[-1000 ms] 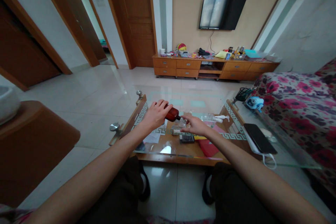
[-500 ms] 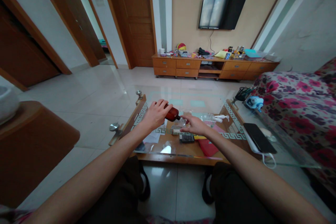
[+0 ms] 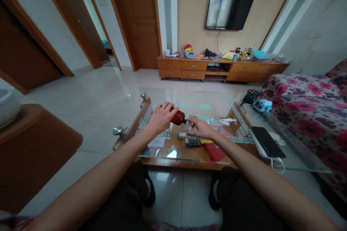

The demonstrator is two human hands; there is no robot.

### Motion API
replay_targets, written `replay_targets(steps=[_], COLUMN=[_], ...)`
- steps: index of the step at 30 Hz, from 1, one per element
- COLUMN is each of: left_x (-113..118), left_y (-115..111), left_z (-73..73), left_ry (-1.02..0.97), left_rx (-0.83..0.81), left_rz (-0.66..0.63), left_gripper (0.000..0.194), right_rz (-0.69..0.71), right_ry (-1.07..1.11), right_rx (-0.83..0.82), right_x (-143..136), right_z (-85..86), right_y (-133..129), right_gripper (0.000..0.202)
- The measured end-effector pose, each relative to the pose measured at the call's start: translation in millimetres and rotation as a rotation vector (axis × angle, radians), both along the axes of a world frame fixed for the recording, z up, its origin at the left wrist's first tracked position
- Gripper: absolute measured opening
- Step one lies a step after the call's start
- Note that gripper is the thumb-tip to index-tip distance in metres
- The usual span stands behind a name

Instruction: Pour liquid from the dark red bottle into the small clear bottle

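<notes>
The left hand [image 3: 160,118] is wrapped around a brown bottle [image 3: 178,117], its fingers clamped on the body and the bottle tipped so the neck points down and to the right. The right hand [image 3: 200,129] sits just beside the bottle's mouth, its fingers closed lightly on a small clear container [image 3: 188,126] that touches or nearly touches the neck — the exact contact is too small to make out. Both hang just above the glass worktop [image 3: 168,97], near its middle.

Judged from this pose, the step in hand is a pour or squeeze from the bottle into the clear container. The next move would call for a steady tilt of the left wrist while the right hand keeps the container's opening lined up under the neck — a slip would spill onto the glass.

Right of the bottle lie some clear plastic packets [image 3: 217,120] and a white tube [image 3: 228,120]; further right, at the worktop's edge, a dark phone [image 3: 268,142]. Below the bottle, under the glass, a small black calculator [image 3: 192,141] and a red booklet [image 3: 214,151] show.
</notes>
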State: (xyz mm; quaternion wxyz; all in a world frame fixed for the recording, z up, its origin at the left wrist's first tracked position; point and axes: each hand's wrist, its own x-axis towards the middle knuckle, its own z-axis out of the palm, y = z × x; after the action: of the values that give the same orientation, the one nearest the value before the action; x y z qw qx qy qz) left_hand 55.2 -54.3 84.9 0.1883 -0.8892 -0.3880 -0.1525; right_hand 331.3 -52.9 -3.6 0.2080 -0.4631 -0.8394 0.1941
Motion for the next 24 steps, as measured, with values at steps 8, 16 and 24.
replay_targets(steps=[8, 16, 24], left_x=[3.3, 4.8, 5.6], left_y=[0.8, -0.5, -1.5], left_z=[1.9, 1.9, 3.2], left_ry=[-0.001, -0.011, -0.007], left_rx=[0.011, 0.012, 0.008], left_rz=[-0.028, -0.022, -0.012], left_gripper=[0.056, 0.058, 0.059], right_rz=[0.007, 0.012, 0.006], right_ry=[-0.001, 0.007, 0.012], right_rx=[0.013, 0.008, 0.005], right_x=[0.2, 2.6, 2.5], right_z=[0.2, 0.9, 1.0], right_y=[0.5, 0.0, -0.2], right_gripper=[0.083, 0.082, 0.082])
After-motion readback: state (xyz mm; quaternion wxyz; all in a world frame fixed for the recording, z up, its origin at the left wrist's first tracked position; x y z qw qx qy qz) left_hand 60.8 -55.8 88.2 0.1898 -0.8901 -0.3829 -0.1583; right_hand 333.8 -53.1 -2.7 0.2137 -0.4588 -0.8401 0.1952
